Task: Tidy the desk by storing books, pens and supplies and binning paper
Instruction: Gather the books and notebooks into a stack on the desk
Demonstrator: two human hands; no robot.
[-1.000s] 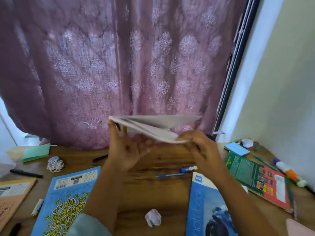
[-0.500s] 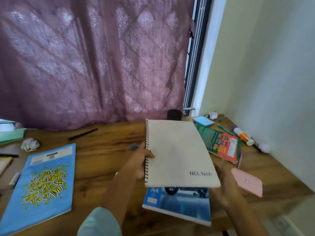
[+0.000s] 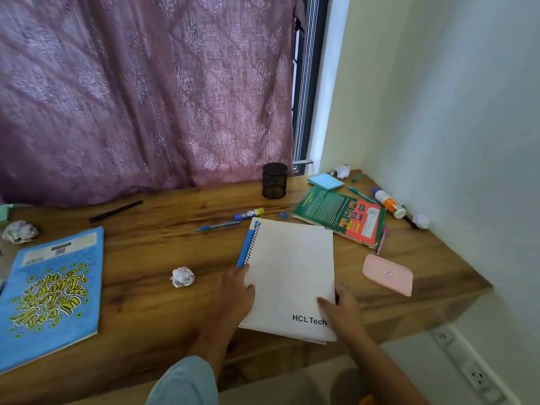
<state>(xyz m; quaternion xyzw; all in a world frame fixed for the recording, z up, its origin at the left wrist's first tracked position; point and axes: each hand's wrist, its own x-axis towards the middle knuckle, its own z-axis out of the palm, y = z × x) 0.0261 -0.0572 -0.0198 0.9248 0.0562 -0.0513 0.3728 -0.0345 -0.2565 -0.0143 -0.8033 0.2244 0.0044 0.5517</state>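
A white spiral notebook [image 3: 289, 270] marked "HCL Tech" lies flat on the wooden desk [image 3: 152, 287], on top of a blue notebook [image 3: 245, 247] that shows only as a strip along the spiral. My left hand [image 3: 235, 293] holds the white notebook's left edge, thumb on the cover. My right hand [image 3: 342, 314] pinches its near right corner, thumb on top. A crumpled paper ball [image 3: 182, 276] lies just left of my left hand. A blue pen [image 3: 217, 226] and a glue stick [image 3: 249, 213] lie beyond the notebook.
A black mesh pen holder [image 3: 274, 180] stands at the back. A green book [image 3: 340, 214], blue sticky notes [image 3: 325, 181], a glue bottle [image 3: 390, 203] and a pink case [image 3: 387, 274] lie at the right. At the left are a large blue book [image 3: 51, 293], a black pen [image 3: 115, 211] and another paper ball [image 3: 20, 231].
The white notebook, held up open a second ago, was closed and lowered onto the blue notebook. My view turned to the right and downward.
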